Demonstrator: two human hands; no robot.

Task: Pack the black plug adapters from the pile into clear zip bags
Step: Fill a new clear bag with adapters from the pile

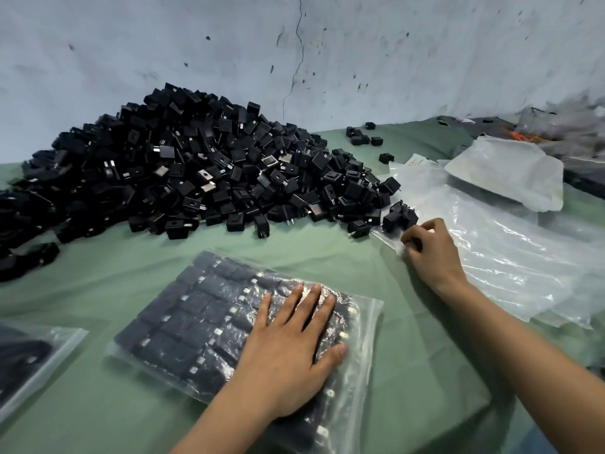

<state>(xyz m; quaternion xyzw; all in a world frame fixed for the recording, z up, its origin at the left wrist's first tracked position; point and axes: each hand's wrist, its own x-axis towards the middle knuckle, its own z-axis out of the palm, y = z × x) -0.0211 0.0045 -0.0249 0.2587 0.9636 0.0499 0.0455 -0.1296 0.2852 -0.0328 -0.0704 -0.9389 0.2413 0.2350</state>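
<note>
A big pile of black plug adapters (183, 172) lies on the green cloth against the wall. In front of me a clear zip bag (209, 322) holds adapters in neat rows, and my left hand (291, 352) presses flat on it with straight fingers. To the right, my right hand (432, 250) pinches the corner of an empty clear bag (484, 253) from a loose stack, right beside a few adapters (399, 215) at the pile's edge.
Another filled bag (29, 358) lies at the lower left edge. A white plastic bundle (510, 172) sits at the back right, with a few stray adapters (363, 136) behind the pile. The table's front edge (484, 407) drops off at the lower right.
</note>
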